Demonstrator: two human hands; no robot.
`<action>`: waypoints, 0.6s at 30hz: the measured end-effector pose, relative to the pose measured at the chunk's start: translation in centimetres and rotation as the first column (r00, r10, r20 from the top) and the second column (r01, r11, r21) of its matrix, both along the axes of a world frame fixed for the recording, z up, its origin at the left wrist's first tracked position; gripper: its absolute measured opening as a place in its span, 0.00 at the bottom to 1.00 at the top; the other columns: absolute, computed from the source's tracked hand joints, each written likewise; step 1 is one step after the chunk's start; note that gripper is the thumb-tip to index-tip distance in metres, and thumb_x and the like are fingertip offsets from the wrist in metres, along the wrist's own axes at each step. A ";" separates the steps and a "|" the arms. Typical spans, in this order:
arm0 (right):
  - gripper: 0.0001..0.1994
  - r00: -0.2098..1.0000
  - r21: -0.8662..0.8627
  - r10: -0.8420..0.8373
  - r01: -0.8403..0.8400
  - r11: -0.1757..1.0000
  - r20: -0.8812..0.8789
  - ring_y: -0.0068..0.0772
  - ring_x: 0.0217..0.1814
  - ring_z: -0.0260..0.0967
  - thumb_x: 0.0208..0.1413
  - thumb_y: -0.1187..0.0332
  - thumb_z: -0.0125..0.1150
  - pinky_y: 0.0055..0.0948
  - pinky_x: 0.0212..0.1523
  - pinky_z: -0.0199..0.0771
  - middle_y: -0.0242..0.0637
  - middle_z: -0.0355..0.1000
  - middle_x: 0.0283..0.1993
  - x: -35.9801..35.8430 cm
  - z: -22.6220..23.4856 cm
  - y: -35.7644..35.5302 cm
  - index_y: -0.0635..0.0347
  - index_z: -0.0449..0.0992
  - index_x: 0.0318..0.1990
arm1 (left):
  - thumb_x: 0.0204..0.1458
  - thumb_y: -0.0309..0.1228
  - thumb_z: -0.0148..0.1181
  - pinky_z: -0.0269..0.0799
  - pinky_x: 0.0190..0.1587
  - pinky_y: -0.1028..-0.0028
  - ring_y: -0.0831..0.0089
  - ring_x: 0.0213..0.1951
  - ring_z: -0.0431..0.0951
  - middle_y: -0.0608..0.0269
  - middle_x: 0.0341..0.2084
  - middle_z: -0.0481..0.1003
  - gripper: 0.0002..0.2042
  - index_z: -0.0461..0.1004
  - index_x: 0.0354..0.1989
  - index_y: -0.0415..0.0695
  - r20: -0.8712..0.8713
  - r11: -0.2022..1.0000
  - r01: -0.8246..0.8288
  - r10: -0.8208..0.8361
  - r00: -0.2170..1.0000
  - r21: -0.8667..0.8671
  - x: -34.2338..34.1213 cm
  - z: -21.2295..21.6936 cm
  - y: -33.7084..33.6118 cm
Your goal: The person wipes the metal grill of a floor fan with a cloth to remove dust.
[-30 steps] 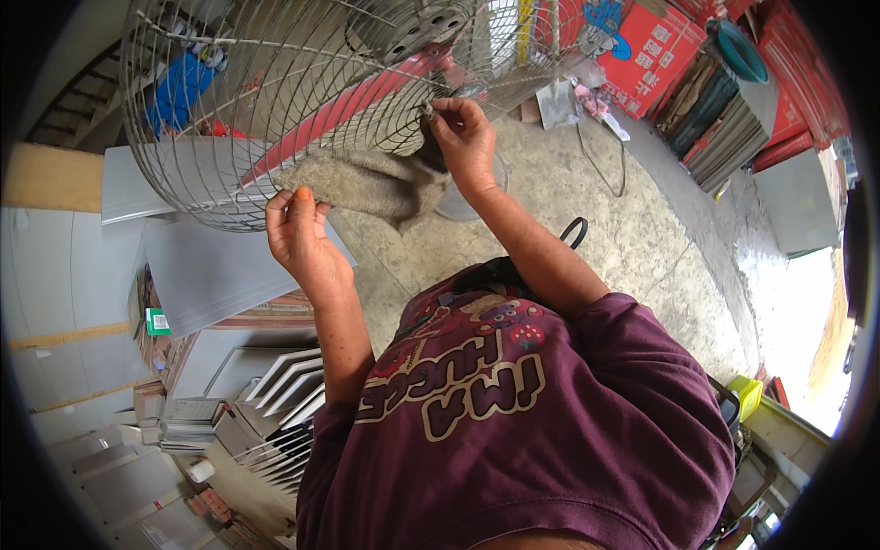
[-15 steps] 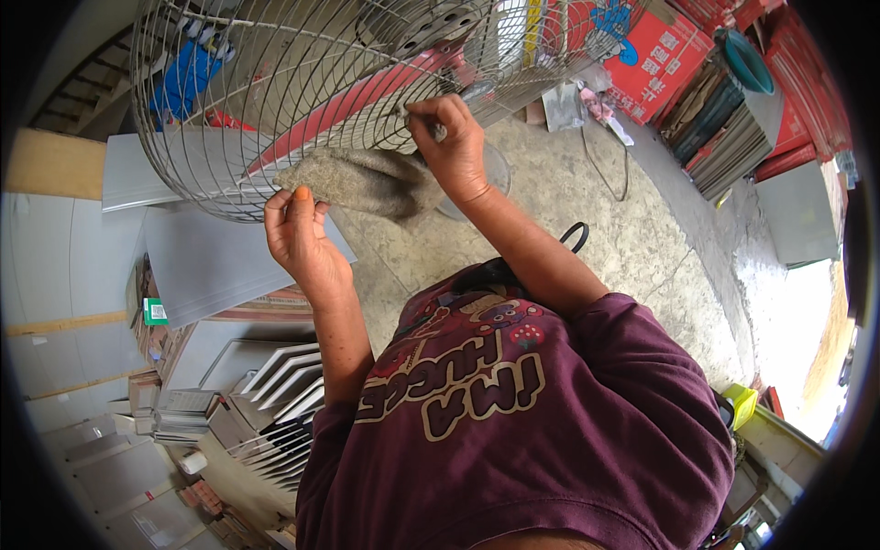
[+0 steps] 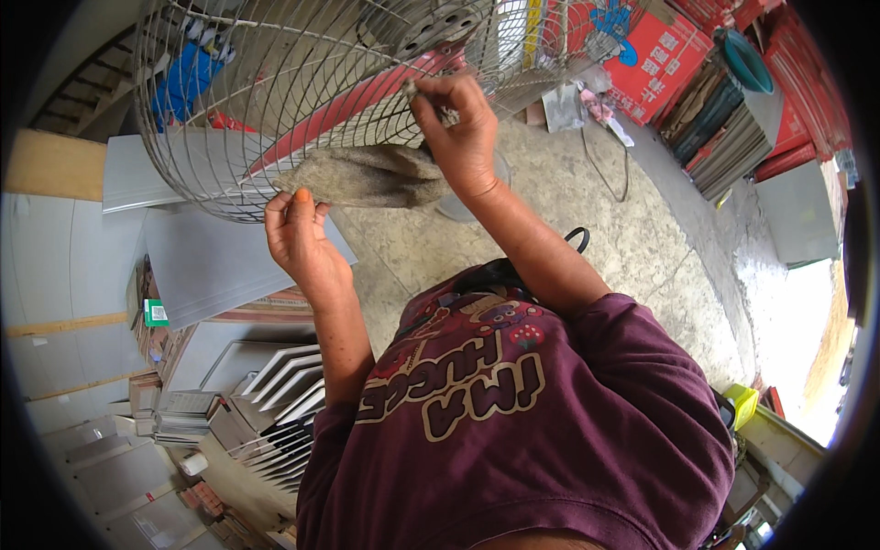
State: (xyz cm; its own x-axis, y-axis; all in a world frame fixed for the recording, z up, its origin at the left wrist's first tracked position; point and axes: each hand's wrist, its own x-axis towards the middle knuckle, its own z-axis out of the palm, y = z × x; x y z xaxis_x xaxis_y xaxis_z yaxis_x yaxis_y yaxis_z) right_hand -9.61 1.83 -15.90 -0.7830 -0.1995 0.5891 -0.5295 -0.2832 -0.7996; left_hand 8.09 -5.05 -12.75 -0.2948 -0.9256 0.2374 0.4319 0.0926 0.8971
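A dusty grey-brown cloth (image 3: 367,177) is stretched sideways between my two hands, just in front of a big fan's wire guard (image 3: 197,174). My left hand (image 3: 302,240) pinches its left end between thumb and fingers, close to the lower rim of the guard. My right hand (image 3: 466,137) is closed on the other end, with bits of the cloth showing at its fingertips and in the palm. A long red fan blade (image 3: 344,108) lies behind the wires. Part of the cloth is hidden behind my right hand.
Grey panels (image 3: 225,261) lean below the guard at the left, above racked white-edged boards (image 3: 284,380). A red carton (image 3: 655,60) and stacked flat cardboard (image 3: 715,137) stand at the far right. A cable loop (image 3: 605,188) lies on the concrete floor (image 3: 605,247).
My right hand has moved slightly up and to the right, and the cloth's right part has lifted and spread with it. My left hand has stayed in place.
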 end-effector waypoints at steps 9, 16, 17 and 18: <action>0.07 0.988 0.158 0.154 -0.154 0.975 0.009 0.32 0.34 0.75 0.50 0.76 0.65 0.27 0.34 0.74 0.35 0.73 0.35 0.8 -2.1 0.0 0.57 0.78 0.37 | 0.55 0.24 0.60 0.67 0.42 0.72 0.80 0.37 0.70 0.69 0.33 0.73 0.06 0.71 0.39 0.44 0.010 1.000 -0.016 0.016 1.000 -0.008 0.3 -0.1 -0.2; 0.10 0.997 -0.124 0.049 -0.041 0.991 0.057 0.23 0.33 0.74 0.48 0.80 0.66 0.21 0.36 0.74 0.34 0.72 0.34 -0.8 1.1 0.5 0.61 0.76 0.38 | 0.55 0.25 0.60 0.68 0.42 0.71 0.79 0.37 0.71 0.68 0.33 0.73 0.06 0.71 0.39 0.44 0.004 1.000 -0.015 0.015 1.000 -0.023 0.4 0.1 -0.3; 0.10 0.998 -0.148 0.031 -0.022 0.989 0.058 0.22 0.33 0.73 0.48 0.80 0.66 0.21 0.36 0.74 0.34 0.72 0.35 -0.8 2.0 0.5 0.61 0.76 0.38 | 0.55 0.25 0.61 0.68 0.42 0.71 0.79 0.37 0.71 0.68 0.33 0.73 0.06 0.71 0.39 0.44 0.004 1.000 -0.012 0.012 1.000 -0.016 0.4 0.1 -0.3; 0.10 0.999 -0.151 0.022 -0.015 0.988 0.048 0.22 0.31 0.72 0.48 0.81 0.66 0.20 0.34 0.73 0.34 0.71 0.34 -0.6 2.7 0.4 0.61 0.75 0.38 | 0.55 0.26 0.61 0.68 0.42 0.71 0.79 0.37 0.71 0.69 0.33 0.73 0.06 0.71 0.39 0.44 0.004 1.000 -0.009 0.009 1.000 -0.009 0.4 0.2 -0.3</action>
State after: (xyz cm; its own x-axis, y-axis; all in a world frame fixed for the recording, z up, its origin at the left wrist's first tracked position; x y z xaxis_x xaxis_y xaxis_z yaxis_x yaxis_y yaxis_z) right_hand -10.24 2.25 -13.16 -0.8089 -0.1263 0.5742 -0.4839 -0.4115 -0.7723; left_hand 8.52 -5.36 -12.59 -0.2874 -0.9260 0.2446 0.4275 0.1045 0.8980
